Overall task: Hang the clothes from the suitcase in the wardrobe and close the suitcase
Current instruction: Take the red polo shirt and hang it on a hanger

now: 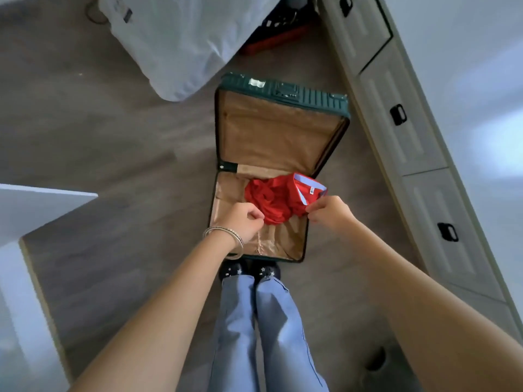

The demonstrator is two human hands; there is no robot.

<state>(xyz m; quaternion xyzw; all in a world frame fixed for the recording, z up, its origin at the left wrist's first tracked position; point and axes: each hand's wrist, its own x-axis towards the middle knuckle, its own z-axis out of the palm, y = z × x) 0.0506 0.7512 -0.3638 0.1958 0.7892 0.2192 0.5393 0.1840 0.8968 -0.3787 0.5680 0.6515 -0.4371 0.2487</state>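
Observation:
A dark green suitcase lies open on the floor, its tan lining showing in both halves. A crumpled red shirt with a light blue collar lies in the near half. My left hand, with bangles on the wrist, pinches the shirt's near left edge. At the shirt's right edge, just below the collar, my right hand pinches the fabric. The wardrobe's pale doors with black handles run along the right side.
A bed with white bedding stands at the back left. A red and black item lies on the floor behind the suitcase. A white panel juts in at the left. My feet touch the suitcase's near edge.

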